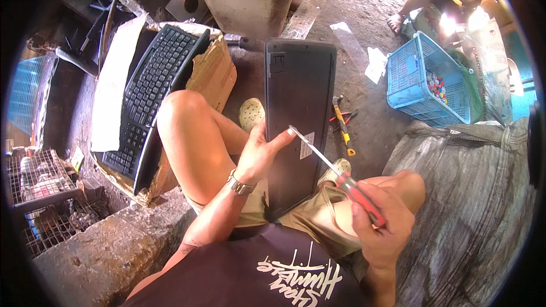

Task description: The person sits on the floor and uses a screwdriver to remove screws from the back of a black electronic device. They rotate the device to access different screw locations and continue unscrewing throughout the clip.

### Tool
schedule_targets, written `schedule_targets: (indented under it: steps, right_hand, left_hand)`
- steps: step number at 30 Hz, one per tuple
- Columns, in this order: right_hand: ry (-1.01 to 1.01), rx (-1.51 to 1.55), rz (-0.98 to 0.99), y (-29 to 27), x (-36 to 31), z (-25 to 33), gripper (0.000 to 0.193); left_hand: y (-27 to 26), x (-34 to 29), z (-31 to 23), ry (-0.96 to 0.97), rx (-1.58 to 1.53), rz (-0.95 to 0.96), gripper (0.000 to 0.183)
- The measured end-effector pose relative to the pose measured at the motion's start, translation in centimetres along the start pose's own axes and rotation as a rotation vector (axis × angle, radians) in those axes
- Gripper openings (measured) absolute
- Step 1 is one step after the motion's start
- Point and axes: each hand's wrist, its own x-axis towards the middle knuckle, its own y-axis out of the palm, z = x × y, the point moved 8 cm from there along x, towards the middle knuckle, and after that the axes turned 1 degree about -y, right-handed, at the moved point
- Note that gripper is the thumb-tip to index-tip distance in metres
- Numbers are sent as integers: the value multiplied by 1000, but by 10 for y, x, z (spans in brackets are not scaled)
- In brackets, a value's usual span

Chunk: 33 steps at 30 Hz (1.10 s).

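A long black keyboard (298, 91) stands lengthwise between my knees, its plain underside with a white label facing me. My left hand (259, 150) grips its left edge, thumb lying over the back; the other fingers are hidden behind it. In my right hand (384, 222) is a screwdriver (358, 196) with a red and black handle, the fingers wrapped round it. Its long metal shaft slants up and left, and the tip is close to my left thumb, over the keyboard's back. I cannot tell whether the tip touches.
Another black keyboard (156, 79) lies keys up on a cardboard box (213, 74) at the left. A hammer (343, 127) with a yellow and black handle rests on the floor, beside red-handled pliers (352, 116). Further right are a blue crate (406, 79) and a grey woven sack (455, 193).
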Motion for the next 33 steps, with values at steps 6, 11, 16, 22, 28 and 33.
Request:
schedule_targets:
  steps: [6, 11, 16, 22, 28, 33]
  right_hand:
    - [-73, 76, 7, 23, 13, 6, 36]
    - [-14, 77, 30, 26, 14, 4, 36]
    - [-14, 2, 126, 20, 24, 4, 32]
    - [96, 0, 327, 21, 33, -8, 33]
    - [-321, -496, 460, 37, 33, 4, 40]
    - [40, 72, 436, 32, 53, -34, 42]
  left_hand:
    - [-8, 1, -2, 54, 32, 5, 38]
    - [-3, -1, -2, 19, -12, 14, 41]
    - [-4, 0, 6, 19, -1, 19, 40]
    - [-16, 2, 32, -90, 181, -88, 37]
    - [3, 9, 9, 91, 83, -4, 46]
    - [12, 6, 6, 94, -30, 45, 45]
